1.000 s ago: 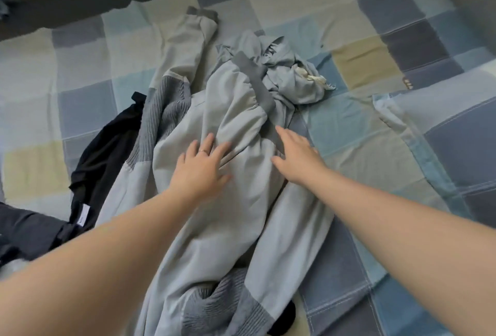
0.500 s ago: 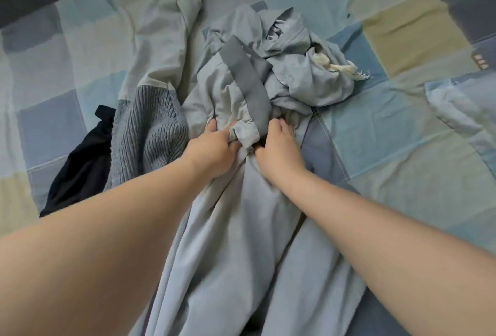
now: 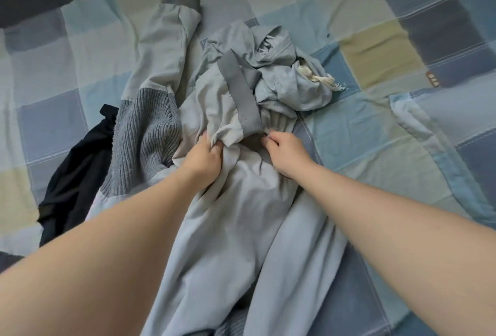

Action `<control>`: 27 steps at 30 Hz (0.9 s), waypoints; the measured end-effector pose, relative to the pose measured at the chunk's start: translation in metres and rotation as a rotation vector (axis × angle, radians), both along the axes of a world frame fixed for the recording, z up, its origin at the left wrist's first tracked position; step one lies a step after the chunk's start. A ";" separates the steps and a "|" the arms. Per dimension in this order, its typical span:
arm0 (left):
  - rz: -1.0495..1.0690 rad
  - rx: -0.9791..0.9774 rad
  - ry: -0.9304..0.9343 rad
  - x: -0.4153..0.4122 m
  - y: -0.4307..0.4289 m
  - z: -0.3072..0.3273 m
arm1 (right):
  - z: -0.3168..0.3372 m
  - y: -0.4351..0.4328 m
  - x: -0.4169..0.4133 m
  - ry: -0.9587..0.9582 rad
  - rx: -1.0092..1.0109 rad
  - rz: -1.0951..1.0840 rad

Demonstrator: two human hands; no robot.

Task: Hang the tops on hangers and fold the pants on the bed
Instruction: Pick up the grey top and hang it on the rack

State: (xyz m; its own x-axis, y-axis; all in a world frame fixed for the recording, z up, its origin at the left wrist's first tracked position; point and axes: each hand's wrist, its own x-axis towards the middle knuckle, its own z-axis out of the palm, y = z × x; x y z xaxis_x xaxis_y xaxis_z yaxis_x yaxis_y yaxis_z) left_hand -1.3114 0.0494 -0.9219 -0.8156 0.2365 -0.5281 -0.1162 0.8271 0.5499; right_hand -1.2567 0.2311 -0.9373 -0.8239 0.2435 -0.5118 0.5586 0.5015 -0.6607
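Head view: left hand, right hand on grey garment; bedspread tag unreadable.

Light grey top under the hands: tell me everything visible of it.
The light grey top looks like smooth fabric with darker ribbed-knit panels and dark grey bands, one ending a sleeve stretched away. It lies rumpled, unfolded, on the checked bed cover, running out of frame below. The left hand grips a bunched fold by one band; the right hand rests on it, fingers curled. A black garment lies against its left side, a crumpled blue-grey garment at its far end.
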 end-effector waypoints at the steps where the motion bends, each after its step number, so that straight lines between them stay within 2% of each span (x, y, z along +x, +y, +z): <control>1: 0.150 0.048 -0.072 0.017 -0.006 0.005 | 0.009 0.003 0.009 -0.028 0.009 0.038; 4: 0.480 0.136 -0.262 0.079 -0.031 0.020 | 0.041 0.001 0.053 -0.038 0.073 0.122; 8: 0.677 0.173 -0.410 0.180 -0.068 0.050 | 0.089 -0.023 0.131 -0.063 0.048 0.173; 14: 0.902 0.207 -0.509 0.320 -0.118 0.123 | 0.171 -0.080 0.231 -0.052 0.001 0.319; 19: 0.967 0.450 -0.443 0.379 -0.180 0.177 | 0.243 -0.145 0.286 0.107 0.026 0.341; 27: 0.863 0.683 -0.097 0.451 -0.328 0.291 | 0.366 -0.272 0.418 0.477 0.010 0.216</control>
State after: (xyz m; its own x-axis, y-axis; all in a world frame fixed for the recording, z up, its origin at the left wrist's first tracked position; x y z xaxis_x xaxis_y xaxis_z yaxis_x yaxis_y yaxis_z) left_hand -0.8608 -0.2790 -0.6312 -0.8090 -0.1261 -0.5741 -0.5757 -0.0273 0.8172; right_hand -0.8383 -0.0405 -0.5714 -0.9969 0.0447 -0.0654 0.0792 0.5796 -0.8110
